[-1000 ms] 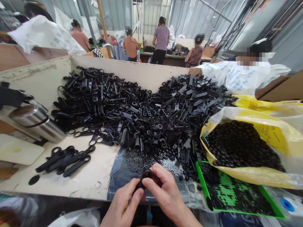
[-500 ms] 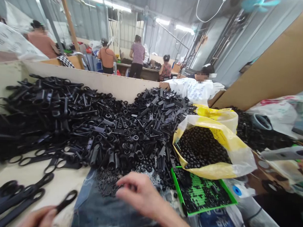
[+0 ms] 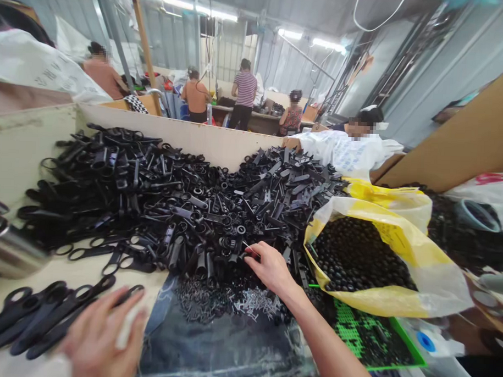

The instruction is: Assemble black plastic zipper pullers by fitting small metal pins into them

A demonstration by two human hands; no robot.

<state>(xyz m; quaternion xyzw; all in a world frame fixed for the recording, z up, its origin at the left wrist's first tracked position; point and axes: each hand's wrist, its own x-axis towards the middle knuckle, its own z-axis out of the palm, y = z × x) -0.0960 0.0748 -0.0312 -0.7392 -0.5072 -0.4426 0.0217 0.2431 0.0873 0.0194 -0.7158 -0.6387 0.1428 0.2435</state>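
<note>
My right hand (image 3: 269,268) reaches into the near edge of a big heap of black plastic parts (image 3: 185,202), its fingers curled on a part there. My left hand (image 3: 101,334) lies low at the near left with fingers spread, blurred, beside a row of finished black scissor-like handles (image 3: 44,316); nothing shows in it. A small pile of black and silver pins (image 3: 231,303) lies on a dark cloth (image 3: 221,347) between my hands.
A yellow bag of small black rings (image 3: 373,259) stands at the right over a green tray (image 3: 370,338). A steel cup (image 3: 6,246) sits at the left edge. A cardboard wall (image 3: 187,134) backs the heap. Several people work behind it.
My right hand has moved forward from the pins into the heap. My left hand has set its handle among the finished ones and now lies spread. The camera has swung left.
</note>
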